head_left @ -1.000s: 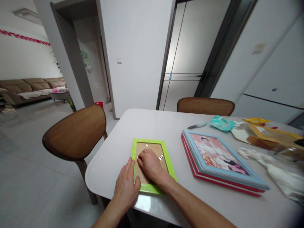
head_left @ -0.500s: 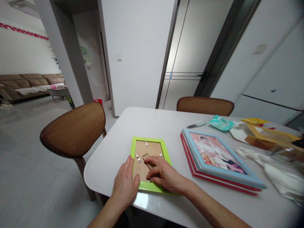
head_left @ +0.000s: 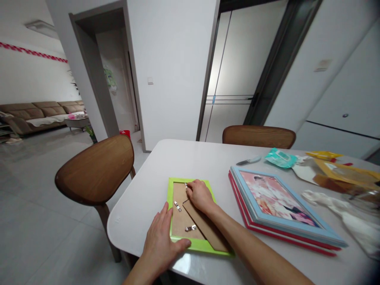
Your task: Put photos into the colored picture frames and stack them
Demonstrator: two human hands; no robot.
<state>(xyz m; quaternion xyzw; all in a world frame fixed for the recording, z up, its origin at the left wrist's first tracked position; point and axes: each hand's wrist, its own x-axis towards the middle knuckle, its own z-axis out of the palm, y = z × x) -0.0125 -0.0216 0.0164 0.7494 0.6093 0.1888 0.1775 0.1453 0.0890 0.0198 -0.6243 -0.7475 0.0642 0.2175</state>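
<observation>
A lime-green picture frame (head_left: 170, 194) lies face down on the white table, its brown backing board (head_left: 181, 221) showing with small metal clips and a folded stand. My left hand (head_left: 162, 237) rests on the frame's lower left edge, fingers spread and thumb on the bottom rim. At the top of the board, my right hand (head_left: 200, 196) has its fingers pinched at the upper metal clip (head_left: 186, 185); the fingertips partly cover that clip. Below my left thumb's level is nothing held. A lower clip (head_left: 190, 228) lies turned sideways on the board.
Right of the green frame is a stack of blue and red frames (head_left: 279, 202). Behind it lie a knife (head_left: 248, 160), a teal wipes packet (head_left: 280, 157), yellow packaging (head_left: 350, 174) and white cloth (head_left: 341, 209). Wooden chairs (head_left: 97, 170) stand at the left and far sides.
My right hand has moved from the lower part of the board up to the top clip. The lower clip and the brown stand are now uncovered. My left thumb has shifted onto the bottom rim.
</observation>
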